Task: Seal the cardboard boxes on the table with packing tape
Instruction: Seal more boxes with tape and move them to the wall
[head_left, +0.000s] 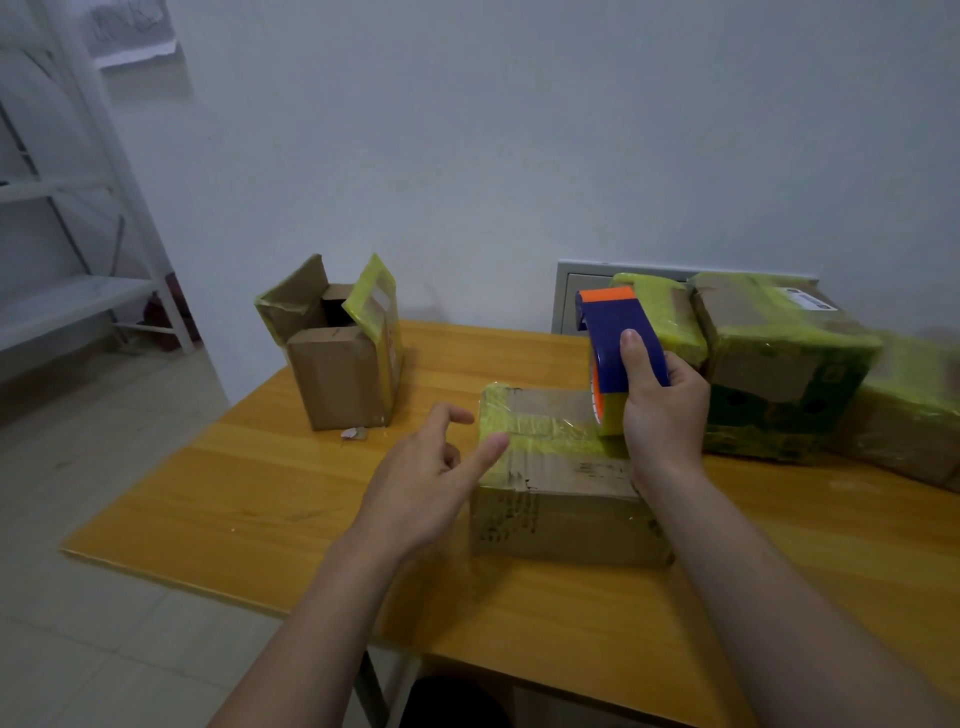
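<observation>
Right hand grips tape dispenser on box; left hand open at 9 o'clock. Should press tape flat.

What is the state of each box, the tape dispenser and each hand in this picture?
Near box: closed, yellow tape across its top.
Far left box: flaps open, upright.
Boxes at right: closed, wrapped in yellow tape.
Tape dispenser: held, resting on the near box's top.
Right hand: gripping the tape dispenser.
Left hand: open, fingertip at the near box's taped edge.
</observation>
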